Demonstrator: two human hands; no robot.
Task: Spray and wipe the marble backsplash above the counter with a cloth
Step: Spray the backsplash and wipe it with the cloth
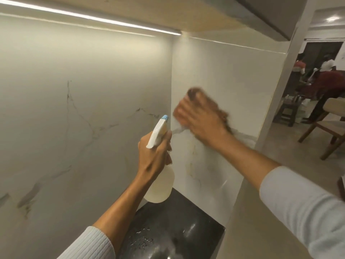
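Observation:
The marble backsplash (74, 113) is white with thin dark veins and turns a corner into a side panel (220, 71). My right hand (199, 118) presses a brown cloth (222, 114) flat against that side panel; both are motion-blurred. My left hand (155, 152) grips the neck of a translucent spray bottle (160, 186) with a white trigger head and blue nozzle, held upright in front of the corner, its nozzle toward the wall.
A dark, glossy counter (168, 236) with water droplets lies below. A lit strip lamp (89, 17) runs under the overhead cabinet. A beige ledge (252, 221) borders the right. Beyond it stand wooden chairs (328, 128) and several people (326, 75).

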